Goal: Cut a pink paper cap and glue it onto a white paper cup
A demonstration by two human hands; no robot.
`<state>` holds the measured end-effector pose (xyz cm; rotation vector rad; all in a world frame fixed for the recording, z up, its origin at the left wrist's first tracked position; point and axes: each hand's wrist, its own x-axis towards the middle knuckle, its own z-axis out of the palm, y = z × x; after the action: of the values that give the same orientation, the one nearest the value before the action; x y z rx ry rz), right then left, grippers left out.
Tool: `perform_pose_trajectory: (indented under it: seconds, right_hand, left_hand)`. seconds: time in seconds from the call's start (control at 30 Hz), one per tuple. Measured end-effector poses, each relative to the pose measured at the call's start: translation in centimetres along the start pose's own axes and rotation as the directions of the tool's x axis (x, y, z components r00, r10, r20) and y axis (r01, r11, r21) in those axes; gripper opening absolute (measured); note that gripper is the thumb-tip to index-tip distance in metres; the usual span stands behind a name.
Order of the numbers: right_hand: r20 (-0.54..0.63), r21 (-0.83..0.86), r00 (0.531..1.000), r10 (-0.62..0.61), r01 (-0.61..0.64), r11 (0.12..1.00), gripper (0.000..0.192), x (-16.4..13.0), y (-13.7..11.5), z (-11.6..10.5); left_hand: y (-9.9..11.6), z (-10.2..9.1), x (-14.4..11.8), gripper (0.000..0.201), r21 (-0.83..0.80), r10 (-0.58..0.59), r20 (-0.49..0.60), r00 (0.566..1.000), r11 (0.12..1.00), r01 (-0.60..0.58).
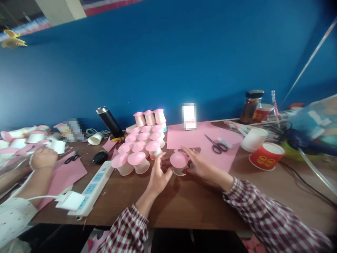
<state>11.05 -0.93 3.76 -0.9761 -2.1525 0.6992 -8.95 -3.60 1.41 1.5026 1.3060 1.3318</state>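
A person in a checked shirt sits at a brown tabletop [184, 203] with both hands around a small white paper cup topped with a round pink paper disc, the pink-topped cup [179, 163]. The left hand [158, 174] stands half open on its edge, fingers curved toward the cup's near-left side, touching or all but touching it. The right hand [201, 165] lies flatter, fingers spread and reaching across the cup's right side and behind it; whether they press on the disc cannot be told through the blur. Neither hand has a closed grip. It looks as though the disc is being seated or straightened on this cup, and a sensible next move would call for light, even pressure round the rim so the thin cup is not crushed. Just beyond the left hand stands a cluster of finished pink-topped cups [142, 146]. Beyond the right hand lie a pink paper sheet [200, 140] and scissors [216, 146]. Well to the left of the left hand lies a white power strip [92, 186], and past it another person's hand [43, 157] rests on pink paper.
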Motion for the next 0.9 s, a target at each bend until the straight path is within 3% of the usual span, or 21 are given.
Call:
perform_pose_trajectory:
  seconds: [0.1, 0.33, 0.47, 0.67, 0.8, 0.9]
  right_hand:
    - [-0.015, -0.004, 1.0, -0.011, 0.01, 1.0, 0.082, 0.0, 0.5, 0.4]
    - [-0.083, -0.007, 0.996, 0.011, -0.012, 1.0, 0.077, 0.2, 0.6, 0.9]
    - [-0.146, -0.027, 0.989, -0.029, 0.026, 0.999, 0.075, 0.2, 0.2, 1.1]
    - [-0.175, -0.091, 0.984, -0.03, 0.014, 0.996, 0.079, 0.3, -0.8, 1.4]
    - [-0.184, -0.068, 0.978, -0.094, 0.083, 0.994, 0.084, 0.3, -1.5, 1.4]
    - [-0.214, -0.021, 0.966, -0.143, 0.141, 0.99, 0.096, 0.1, -1.5, 1.8]
  left_hand:
    - [0.8, 0.4, -0.3, 0.069, 0.038, 0.061, 0.083, 0.995, 0.997, -0.065]
    - [0.9, 0.9, -0.2, 0.063, 0.015, -0.01, 0.077, 0.997, 1.0, 0.009]
    - [1.0, 0.7, 0.0, 0.053, 0.032, 0.007, 0.036, 0.999, 0.999, -0.008]
    - [1.7, 0.7, -0.4, 0.055, 0.04, 0.041, -0.013, 0.999, 0.998, -0.041]
    - [3.1, -0.2, -1.7, 0.057, 0.209, 0.077, -0.075, 0.994, 0.976, -0.06]
    - [5.7, -2.6, -2.4, 0.056, 0.363, 0.131, -0.092, 0.987, 0.927, -0.09]
